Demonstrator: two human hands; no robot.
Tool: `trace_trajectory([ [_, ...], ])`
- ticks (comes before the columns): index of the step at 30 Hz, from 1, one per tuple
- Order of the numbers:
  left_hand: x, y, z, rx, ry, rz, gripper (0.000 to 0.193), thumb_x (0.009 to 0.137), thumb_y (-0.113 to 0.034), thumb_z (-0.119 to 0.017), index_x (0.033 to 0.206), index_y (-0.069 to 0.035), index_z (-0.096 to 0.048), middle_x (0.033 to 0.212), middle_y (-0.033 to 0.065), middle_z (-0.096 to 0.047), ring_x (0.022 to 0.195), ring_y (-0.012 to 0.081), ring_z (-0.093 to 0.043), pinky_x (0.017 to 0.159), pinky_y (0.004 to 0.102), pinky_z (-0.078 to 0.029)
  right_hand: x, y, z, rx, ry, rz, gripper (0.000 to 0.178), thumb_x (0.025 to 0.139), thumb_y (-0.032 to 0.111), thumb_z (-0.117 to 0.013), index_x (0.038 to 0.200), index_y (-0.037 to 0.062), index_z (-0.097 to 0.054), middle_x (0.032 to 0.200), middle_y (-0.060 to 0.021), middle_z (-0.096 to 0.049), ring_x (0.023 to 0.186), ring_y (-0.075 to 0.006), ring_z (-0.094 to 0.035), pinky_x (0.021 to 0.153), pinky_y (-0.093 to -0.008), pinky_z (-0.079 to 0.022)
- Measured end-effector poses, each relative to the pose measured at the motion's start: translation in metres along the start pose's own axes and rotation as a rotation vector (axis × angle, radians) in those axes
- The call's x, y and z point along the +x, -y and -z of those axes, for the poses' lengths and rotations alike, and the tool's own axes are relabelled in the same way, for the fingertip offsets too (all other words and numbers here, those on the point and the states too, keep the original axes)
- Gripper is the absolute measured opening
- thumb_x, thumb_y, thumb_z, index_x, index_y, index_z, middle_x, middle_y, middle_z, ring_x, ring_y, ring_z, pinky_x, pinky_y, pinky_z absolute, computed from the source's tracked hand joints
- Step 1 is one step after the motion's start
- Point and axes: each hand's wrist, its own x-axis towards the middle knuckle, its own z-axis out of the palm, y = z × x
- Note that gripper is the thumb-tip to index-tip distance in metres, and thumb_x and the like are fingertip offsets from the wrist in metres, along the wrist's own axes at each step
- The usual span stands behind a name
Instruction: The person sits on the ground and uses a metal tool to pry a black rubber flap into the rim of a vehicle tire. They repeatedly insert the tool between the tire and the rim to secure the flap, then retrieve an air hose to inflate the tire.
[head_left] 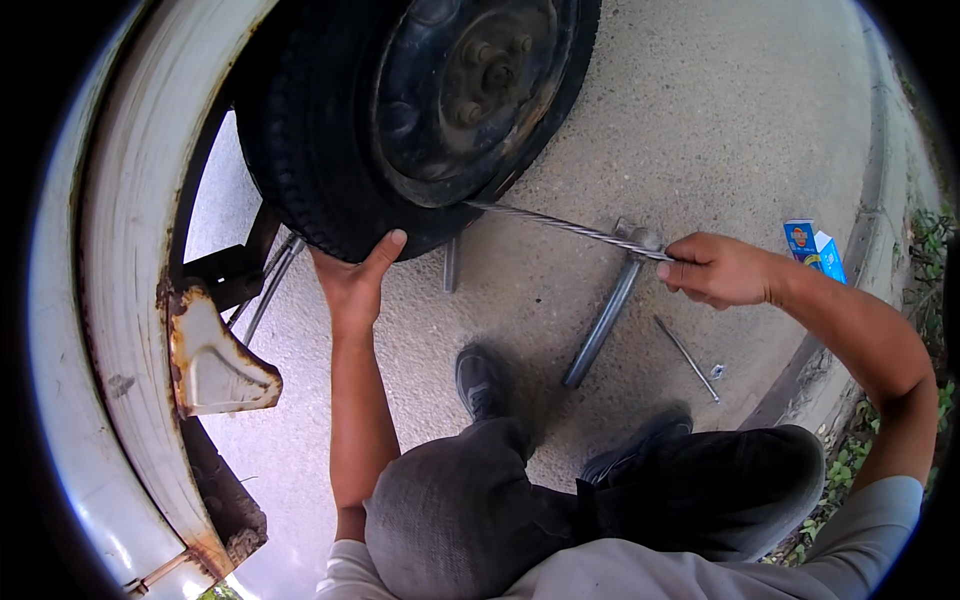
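Note:
A black tire (300, 130) on a dark, worn steel wheel (410, 120) stands at the vehicle's side. My left hand (352, 283) grips its lower edge, thumb on the sidewall and fingers hidden behind the tread. In my right hand (718, 270) is the near end of a ribbed steel rod (560, 222), fingers wrapped round it. The rod's far end meets the wheel where rim and tire join. Below the rod lies a hammer (602, 322) with a metal handle, its head close to my right hand.
A rusty white vehicle body (130, 300) rises on the left, with a bent panel (222, 360) jutting out. A metal bar (450, 265) shows under the tire. Rightward on the pavement lie a thin rod (688, 358) and a blue box (818, 252), near the curb (885, 150).

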Motion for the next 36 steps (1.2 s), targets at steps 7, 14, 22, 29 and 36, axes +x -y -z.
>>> trace_trajectory([
  [7, -0.003, 0.019, 0.001, -0.002, 0.013, 0.052, 0.091, 0.062, -0.008, -0.084, 0.134, 0.007, -0.031, 0.132, 0.0164, -0.044, 0.120, 0.0227, -0.043, 0.105, 0.0306, -0.029, 0.002, -0.023, -0.059, -0.215, -0.275, 0.230, 0.038, 0.095, 0.034, -0.047, 0.080, 0.0006, -0.056, 0.065, -0.0135, -0.056, 0.053, -0.0240, -0.054, 0.055, -0.0379, -0.045],
  [14, -0.013, 0.012, -0.007, -0.028, 0.005, 0.055, 0.088, 0.064, -0.006, -0.082, 0.134, 0.007, -0.030, 0.132, 0.0168, -0.043, 0.120, 0.0234, -0.043, 0.104, 0.0310, -0.030, 0.014, 0.054, 0.043, -1.484, -0.958, 0.482, 0.035, 0.086, 0.038, -0.057, 0.079, 0.0039, -0.062, 0.065, -0.0133, -0.062, 0.069, -0.0319, -0.064, 0.061, -0.0422, -0.050],
  [22, -0.015, 0.017, -0.005, 0.031, -0.021, 0.056, 0.094, 0.064, -0.010, -0.083, 0.136, 0.007, -0.025, 0.133, 0.0188, -0.041, 0.121, 0.0251, -0.043, 0.104, 0.0319, -0.031, 0.023, 0.172, 0.080, -1.808, -0.729, 0.597, 0.040, 0.083, 0.045, -0.055, 0.076, 0.0077, -0.067, 0.071, -0.0149, -0.064, 0.074, -0.0361, -0.062, 0.066, -0.0461, -0.049],
  [29, -0.012, 0.011, -0.011, 0.072, -0.036, 0.007, 0.097, 0.062, -0.014, -0.085, 0.135, 0.007, -0.026, 0.132, 0.0189, -0.042, 0.120, 0.0264, -0.042, 0.104, 0.0321, -0.030, 0.023, 0.183, 0.089, -1.767, -0.674, 0.542, 0.037, 0.084, 0.043, -0.058, 0.083, 0.0072, -0.066, 0.075, -0.0163, -0.064, 0.078, -0.0359, -0.062, 0.069, -0.0449, -0.049],
  [36, -0.010, 0.009, 0.000, 0.050, -0.074, 0.009, 0.098, 0.061, -0.016, -0.086, 0.135, 0.008, -0.027, 0.132, 0.0192, -0.042, 0.121, 0.0259, -0.041, 0.106, 0.0326, -0.028, 0.036, 0.031, 0.048, -0.877, -0.132, 0.242, 0.050, 0.096, 0.043, -0.041, 0.079, -0.0008, -0.057, 0.067, -0.0126, -0.054, 0.066, -0.0248, -0.056, 0.062, -0.0392, -0.046],
])
